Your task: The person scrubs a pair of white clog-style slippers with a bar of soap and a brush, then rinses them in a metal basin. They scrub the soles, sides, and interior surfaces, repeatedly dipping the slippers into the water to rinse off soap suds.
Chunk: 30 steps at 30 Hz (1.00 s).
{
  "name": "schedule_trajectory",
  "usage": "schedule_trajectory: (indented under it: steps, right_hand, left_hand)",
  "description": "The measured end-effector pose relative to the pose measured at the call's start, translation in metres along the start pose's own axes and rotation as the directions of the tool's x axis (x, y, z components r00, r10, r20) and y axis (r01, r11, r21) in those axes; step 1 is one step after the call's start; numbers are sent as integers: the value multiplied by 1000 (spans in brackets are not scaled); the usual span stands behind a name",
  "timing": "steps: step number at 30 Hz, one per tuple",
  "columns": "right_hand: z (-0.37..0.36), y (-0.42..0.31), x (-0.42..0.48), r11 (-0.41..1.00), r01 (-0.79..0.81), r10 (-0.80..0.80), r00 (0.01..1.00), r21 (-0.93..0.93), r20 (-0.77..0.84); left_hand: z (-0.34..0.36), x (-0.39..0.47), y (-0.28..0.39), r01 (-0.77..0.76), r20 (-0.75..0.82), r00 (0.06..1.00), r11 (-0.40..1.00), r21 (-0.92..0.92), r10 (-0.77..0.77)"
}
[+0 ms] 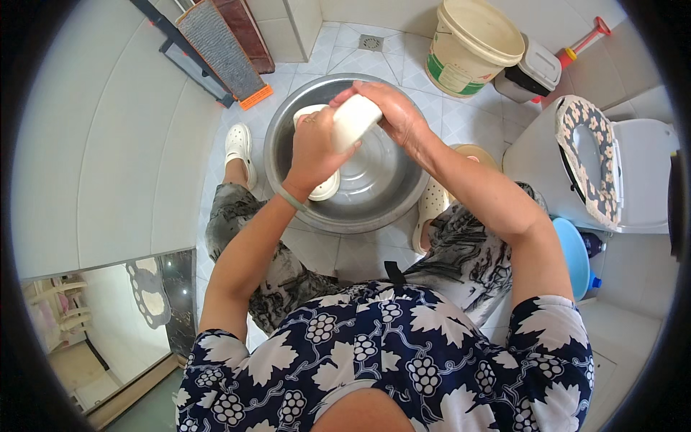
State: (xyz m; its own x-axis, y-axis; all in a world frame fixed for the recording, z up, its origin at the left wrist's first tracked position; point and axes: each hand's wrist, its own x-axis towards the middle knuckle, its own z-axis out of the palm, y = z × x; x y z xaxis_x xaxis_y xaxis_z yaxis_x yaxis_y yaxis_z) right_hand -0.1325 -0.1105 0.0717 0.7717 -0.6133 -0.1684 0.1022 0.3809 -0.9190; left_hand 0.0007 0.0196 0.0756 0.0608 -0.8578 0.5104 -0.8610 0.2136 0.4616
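A large metal basin (378, 189) stands on the floor between my feet. Above it, both hands grip a cream-white object (356, 121), apparently a foam clog with a smooth side showing. My left hand (316, 143), with a pale bangle at the wrist, holds its left side, thumb along the lower edge. My right hand (394, 110) wraps around the upper right end and looks wet. Inside the basin, partly hidden under my left hand, lies another cream-white clog (325, 189) with holes in its upper. The basin's bottom glistens.
Cream clogs (237, 141) are on my feet beside the basin. Behind it are a floor drain (371, 42), a large plastic bucket (451, 67) and a flat mop (224, 54). To the right stand a lidded bin (532, 70), a toilet seat with a flowered cover (575, 121) and a blue basin (572, 259).
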Motion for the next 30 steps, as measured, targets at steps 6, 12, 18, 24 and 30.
schedule_trajectory:
  steps: [6,12,18,24,30]
  right_hand:
    - [22,5,0,921,184,-91,958,343,-270]
    - [39,15,-10,849,370,-437,893,-377,-109]
    - [39,9,-1,826,361,-432,899,-432,-75]
    - [36,-18,11,838,285,-364,927,-465,-89]
    - [51,22,-26,769,320,-404,914,-553,-34]
  left_hand:
    - [-1,8,3,323,51,919,675,-663,-390]
    - [-14,23,0,272,230,799,-7,-962,-556]
    - [-12,17,-2,354,386,764,-163,-921,-518]
    - [-4,15,6,394,472,727,-260,-881,-499]
    - [-29,21,-1,394,415,742,-158,-905,-527]
